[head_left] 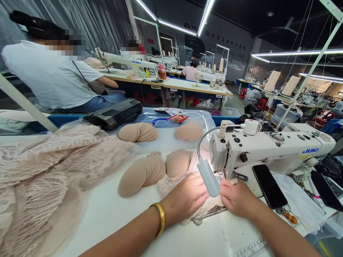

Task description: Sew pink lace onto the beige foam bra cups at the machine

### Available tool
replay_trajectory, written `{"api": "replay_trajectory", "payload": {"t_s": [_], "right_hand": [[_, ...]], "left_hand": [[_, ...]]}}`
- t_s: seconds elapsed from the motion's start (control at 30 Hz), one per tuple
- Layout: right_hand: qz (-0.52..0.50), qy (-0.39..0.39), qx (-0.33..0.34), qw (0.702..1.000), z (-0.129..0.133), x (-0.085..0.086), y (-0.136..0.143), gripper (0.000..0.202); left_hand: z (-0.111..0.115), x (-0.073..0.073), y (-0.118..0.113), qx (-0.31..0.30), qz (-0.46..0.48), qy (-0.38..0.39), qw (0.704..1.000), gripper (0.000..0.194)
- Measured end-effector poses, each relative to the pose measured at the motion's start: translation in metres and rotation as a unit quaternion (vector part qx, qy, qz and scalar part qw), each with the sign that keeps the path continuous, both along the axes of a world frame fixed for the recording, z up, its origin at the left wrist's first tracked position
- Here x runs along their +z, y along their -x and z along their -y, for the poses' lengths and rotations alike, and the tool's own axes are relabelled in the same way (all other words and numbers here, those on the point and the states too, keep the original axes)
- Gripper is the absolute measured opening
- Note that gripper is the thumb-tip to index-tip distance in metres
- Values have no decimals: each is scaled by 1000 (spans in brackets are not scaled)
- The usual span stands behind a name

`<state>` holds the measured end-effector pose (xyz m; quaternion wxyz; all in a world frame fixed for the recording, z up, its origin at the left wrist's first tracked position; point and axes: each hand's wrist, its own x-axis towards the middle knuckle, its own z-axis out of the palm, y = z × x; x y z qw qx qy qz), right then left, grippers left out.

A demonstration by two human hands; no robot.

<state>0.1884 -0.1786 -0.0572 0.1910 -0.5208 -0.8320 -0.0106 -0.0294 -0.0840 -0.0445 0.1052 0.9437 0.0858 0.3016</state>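
desk (112, 210): white; carries everything below, both grips at its near edge.
lace pile (40, 178): big pink heap, well left of the left grip, untouched.
machine (268, 151): white JUKI, head just beyond and right of the right grip; its arm runs off to the right.
cup stacks (142, 173): fanned tan pads just left of and beyond the left grip; more stacks (138, 132) further back by a clear tray (150, 116).
phone (269, 185): black, leaning on the machine base, just right of the right grip.
lamp (209, 176): gooseneck head hangs between the two grips, hiding the needle area.
workpiece (198, 214): lace garment, lies under and between both grips, long axis running left to right toward the needle.
left grip (184, 198): fingers curled, pressing down on the workpiece; ring and gold bangle (160, 217).
right grip (235, 198): fingers folded over the workpiece edge, pinching it, taped finger toward the foot.
nearer hand: right sits closer to the needle; left holds the bulk of the fabric.
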Motion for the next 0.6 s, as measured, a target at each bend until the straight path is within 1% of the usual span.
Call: {"api": "replay_trajectory", "payload": {"t_s": [0.1, 0.27, 0.43, 0.6], "right_hand": [[13, 3, 5, 1000, 0, -3, -2, 17], [16, 0, -4, 1000, -1, -1, 1, 18], [-13, -19, -11, 1000, -1, 2, 3, 16], [-50, -21, -9, 998, -3, -1, 1, 17]], "left_hand": [[1, 0, 2, 5, -14, 2, 1000, 25], [0, 0, 2, 9, -32, -24, 999, 25], [-3, 0, 0, 24, -17, -34, 999, 25], [-4, -1, -4, 57, -27, -38, 997, 24]]}}
